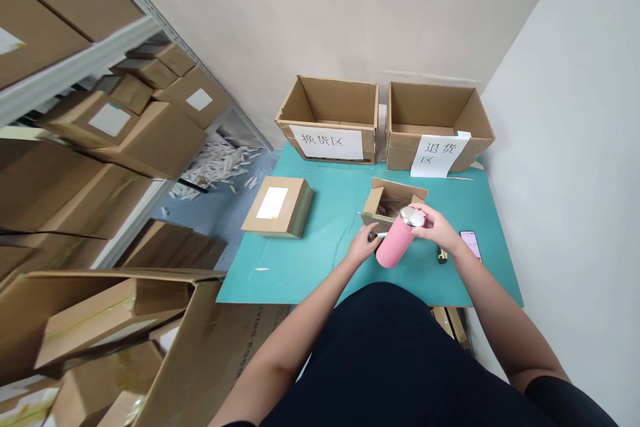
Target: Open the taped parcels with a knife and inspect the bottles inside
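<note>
My right hand (435, 227) grips a pink bottle (395, 241) with a silver lid near its top end, holding it tilted above the teal work board (300, 267). My left hand (361, 245) is at the bottle's lower left side, its fingers around a slim pen-like object (379, 235). Just behind the hands stands a small open cardboard box (393, 199) holding crumpled packing. A black and yellow utility knife (443, 255) lies right of the bottle, close to a smartphone (471, 245).
Two open cartons stand at the board's far edge, one signed 换货区 (327, 142), the other 退货区 (439, 155). A closed labelled box (277, 207) sits on the left. Shelves with stacked cartons (160, 140) line the left, above white packets on the floor (215, 167). A wall (560, 180) bounds the right.
</note>
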A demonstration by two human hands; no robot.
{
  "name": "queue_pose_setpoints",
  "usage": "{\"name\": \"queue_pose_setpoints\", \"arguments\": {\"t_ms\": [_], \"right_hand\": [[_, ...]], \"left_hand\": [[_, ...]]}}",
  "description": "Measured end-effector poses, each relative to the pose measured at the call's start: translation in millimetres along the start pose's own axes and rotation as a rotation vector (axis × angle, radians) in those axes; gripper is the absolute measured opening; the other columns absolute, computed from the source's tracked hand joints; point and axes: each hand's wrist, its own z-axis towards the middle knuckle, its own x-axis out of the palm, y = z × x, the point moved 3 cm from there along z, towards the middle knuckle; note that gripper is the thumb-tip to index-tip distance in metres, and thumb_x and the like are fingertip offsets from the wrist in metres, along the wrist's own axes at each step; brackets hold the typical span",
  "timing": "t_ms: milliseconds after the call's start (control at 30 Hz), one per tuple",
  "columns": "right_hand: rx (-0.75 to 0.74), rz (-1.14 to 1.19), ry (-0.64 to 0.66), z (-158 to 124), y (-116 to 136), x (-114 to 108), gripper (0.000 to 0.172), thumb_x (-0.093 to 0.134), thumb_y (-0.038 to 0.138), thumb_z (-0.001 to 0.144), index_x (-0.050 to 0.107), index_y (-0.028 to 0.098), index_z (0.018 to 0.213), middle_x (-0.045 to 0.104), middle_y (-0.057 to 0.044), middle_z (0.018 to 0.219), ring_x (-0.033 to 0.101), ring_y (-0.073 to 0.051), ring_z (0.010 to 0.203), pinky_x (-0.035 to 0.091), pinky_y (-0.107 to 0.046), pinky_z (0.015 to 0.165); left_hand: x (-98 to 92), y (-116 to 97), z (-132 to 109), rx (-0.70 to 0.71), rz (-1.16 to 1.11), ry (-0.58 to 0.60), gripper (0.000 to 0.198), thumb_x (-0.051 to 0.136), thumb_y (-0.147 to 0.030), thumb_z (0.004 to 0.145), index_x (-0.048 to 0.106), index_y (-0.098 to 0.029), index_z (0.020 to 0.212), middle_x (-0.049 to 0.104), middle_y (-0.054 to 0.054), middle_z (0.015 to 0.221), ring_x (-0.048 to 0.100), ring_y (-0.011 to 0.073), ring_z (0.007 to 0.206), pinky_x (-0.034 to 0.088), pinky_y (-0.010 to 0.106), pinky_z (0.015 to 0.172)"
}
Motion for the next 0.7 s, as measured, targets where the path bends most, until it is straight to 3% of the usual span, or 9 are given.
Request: {"name": "queue_pose_setpoints", "arguments": {"t_ms": [67, 167, 233, 333, 433, 567, 700], "right_hand": [[-0.020, -0.001, -0.015, 2.0, 7.2, 0.4, 0.064, 0.085, 0.044, 0.067, 0.060, 0.022, 0.121, 0.067, -0.007, 0.114, 0.063, -0.027, 0.106, 0.050, -0.040, 0.094], [-0.050, -0.027, -0.045, 4.7, 20.1, -0.7, 0.061, 0.085, 0.044, 0.067, 0.062, 0.022, 0.119, 0.067, -0.007, 0.114, 0.063, -0.026, 0.105, 0.050, -0.040, 0.094], [-0.061, -0.031, -0.067, 6.6, 27.5, -1.1, 0.060, 0.086, 0.044, 0.066, 0.063, 0.023, 0.117, 0.067, -0.006, 0.114, 0.063, -0.026, 0.105, 0.050, -0.039, 0.094], [-0.068, 0.003, -0.085, 10.2, 34.4, 1.4, 0.061, 0.086, 0.045, 0.066, 0.063, 0.023, 0.118, 0.068, -0.006, 0.115, 0.063, -0.025, 0.104, 0.051, -0.038, 0.093], [-0.087, 0.063, -0.116, 14.3, 36.8, 7.8, 0.061, 0.084, 0.049, 0.067, 0.063, 0.023, 0.117, 0.069, -0.006, 0.113, 0.063, -0.025, 0.104, 0.052, -0.038, 0.091], [-0.074, 0.179, -0.166, 18.0, 32.4, 18.0, 0.061, 0.081, 0.055, 0.070, 0.062, 0.023, 0.119, 0.068, -0.007, 0.119, 0.061, -0.026, 0.110, 0.053, -0.037, 0.091], [0.000, 0.354, -0.164, 20.1, 16.3, 21.6, 0.067, 0.082, 0.055, 0.069, 0.059, 0.025, 0.123, 0.066, -0.008, 0.127, 0.062, -0.025, 0.113, 0.053, -0.037, 0.092]], "left_hand": [[-12.5, -6.0, -8.2, 0.068, 0.023, -0.069, 0.051, 0.059, -0.024, 0.085, 0.057, -0.019, 0.136, 0.063, 0.010, 0.117, 0.063, 0.0222, 0.097, 0.050, 0.037, 0.093], [-37.8, -22.6, -25.8, 0.197, 0.023, -0.235, 0.045, 0.053, -0.029, 0.089, 0.058, -0.023, 0.134, 0.061, 0.011, 0.128, 0.055, 0.0268, 0.122, 0.041, 0.044, 0.109], [-51.0, -39.1, -37.9, 0.278, -0.052, -0.286, 0.044, 0.049, -0.033, 0.093, 0.057, -0.024, 0.135, 0.060, 0.011, 0.133, 0.052, 0.0276, 0.129, 0.036, 0.047, 0.114], [-54.1, -67.5, -49.2, 0.363, -0.271, -0.167, 0.053, 0.054, -0.044, 0.092, 0.053, -0.023, 0.141, 0.057, 0.013, 0.140, 0.053, 0.0300, 0.130, 0.040, 0.047, 0.112], [-43.1, -87.4, -50.7, 0.294, -0.430, 0.006, 0.076, 0.073, -0.051, 0.078, 0.049, -0.023, 0.144, 0.057, 0.014, 0.142, 0.056, 0.0336, 0.126, 0.046, 0.047, 0.105], [-33.5, -94.4, -46.1, 0.148, -0.549, 0.013, 0.082, 0.081, -0.052, 0.068, 0.052, -0.023, 0.139, 0.060, 0.013, 0.137, 0.058, 0.0339, 0.123, 0.049, 0.047, 0.102], [-33.5, -96.8, -45.2, 0.106, -0.736, 0.046, 0.079, 0.082, -0.052, 0.067, 0.053, -0.022, 0.134, 0.061, 0.013, 0.135, 0.059, 0.0325, 0.123, 0.050, 0.044, 0.100]]}}
